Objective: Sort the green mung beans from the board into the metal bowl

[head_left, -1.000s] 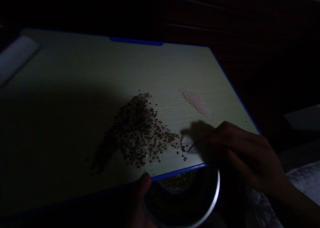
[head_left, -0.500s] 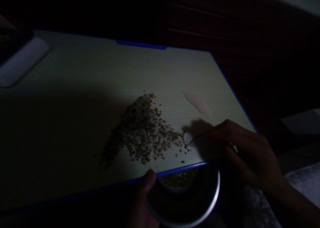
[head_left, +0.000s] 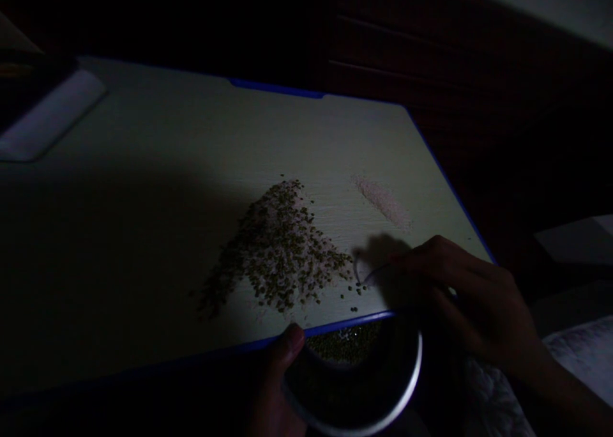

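Observation:
My right hand pinches the handle of what looks like a spoon. Its head rests on the tabletop at the right tip of a mixed pile of green beans, which look like mung beans, and white grains. A few loose beans lie close to the spoon. Below the front edge, my left hand grips the left side of a round metal bowl, its thumb up by the table's rim. Green beans show inside the bowl. The left fingers are mostly hidden.
The pale tabletop has a blue edge. A narrow heap of white grains, perhaps rice, lies right of the pile. At the far left stands a dark object with a white side. Quilted pale fabric is at lower right. Light is dim.
The view has shifted slightly, so the table and its things sit a little further right. The spoon stays beside the pile's tip, and both hands keep their holds.

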Demonstrator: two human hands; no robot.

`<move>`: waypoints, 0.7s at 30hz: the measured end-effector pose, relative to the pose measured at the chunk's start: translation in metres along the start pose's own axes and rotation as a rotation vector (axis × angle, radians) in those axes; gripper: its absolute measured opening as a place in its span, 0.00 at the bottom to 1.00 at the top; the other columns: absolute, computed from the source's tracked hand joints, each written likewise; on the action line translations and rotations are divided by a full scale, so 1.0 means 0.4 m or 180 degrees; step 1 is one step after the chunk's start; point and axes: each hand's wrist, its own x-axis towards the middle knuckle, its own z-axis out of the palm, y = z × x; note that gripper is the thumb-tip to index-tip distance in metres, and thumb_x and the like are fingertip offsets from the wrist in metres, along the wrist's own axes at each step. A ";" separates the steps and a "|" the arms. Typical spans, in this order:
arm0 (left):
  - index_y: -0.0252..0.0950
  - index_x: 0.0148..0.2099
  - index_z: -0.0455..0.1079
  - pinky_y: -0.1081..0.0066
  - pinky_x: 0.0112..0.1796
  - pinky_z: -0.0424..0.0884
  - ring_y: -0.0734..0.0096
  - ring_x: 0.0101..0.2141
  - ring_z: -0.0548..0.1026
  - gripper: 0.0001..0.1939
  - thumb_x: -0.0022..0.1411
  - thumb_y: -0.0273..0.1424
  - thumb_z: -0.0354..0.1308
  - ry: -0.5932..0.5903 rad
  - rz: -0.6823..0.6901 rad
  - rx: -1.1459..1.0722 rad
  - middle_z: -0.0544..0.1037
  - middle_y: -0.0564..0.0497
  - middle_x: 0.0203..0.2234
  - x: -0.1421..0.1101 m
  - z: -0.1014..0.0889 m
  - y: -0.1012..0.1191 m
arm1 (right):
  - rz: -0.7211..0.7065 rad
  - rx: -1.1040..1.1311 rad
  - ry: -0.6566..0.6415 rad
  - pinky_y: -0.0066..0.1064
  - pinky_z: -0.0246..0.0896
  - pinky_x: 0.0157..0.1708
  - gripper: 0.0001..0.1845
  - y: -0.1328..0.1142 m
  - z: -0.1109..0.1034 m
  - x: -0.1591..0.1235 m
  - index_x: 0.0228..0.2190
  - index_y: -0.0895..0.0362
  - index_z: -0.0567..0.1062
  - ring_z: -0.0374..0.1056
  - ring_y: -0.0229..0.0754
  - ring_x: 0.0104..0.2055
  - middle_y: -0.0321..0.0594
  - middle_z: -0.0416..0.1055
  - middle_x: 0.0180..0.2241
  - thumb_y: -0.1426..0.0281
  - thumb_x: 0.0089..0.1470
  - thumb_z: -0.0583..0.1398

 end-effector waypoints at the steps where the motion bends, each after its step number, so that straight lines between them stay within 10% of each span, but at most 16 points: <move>1: 0.47 0.47 0.83 0.48 0.61 0.69 0.45 0.56 0.77 0.17 0.54 0.38 0.72 0.0029 0.0009 -0.0005 0.88 0.52 0.44 -0.002 0.000 0.000 | -0.0006 0.0005 -0.0021 0.36 0.70 0.41 0.19 0.000 0.003 0.000 0.52 0.53 0.74 0.72 0.44 0.45 0.44 0.76 0.42 0.79 0.61 0.57; 21: 0.44 0.61 0.74 0.51 0.57 0.74 0.46 0.54 0.79 0.34 0.51 0.29 0.73 0.0310 0.0273 -0.0054 0.87 0.49 0.45 -0.024 0.041 0.007 | 0.0017 -0.0316 0.0330 0.34 0.69 0.39 0.20 0.010 0.009 -0.021 0.52 0.54 0.74 0.72 0.43 0.45 0.45 0.76 0.44 0.80 0.61 0.57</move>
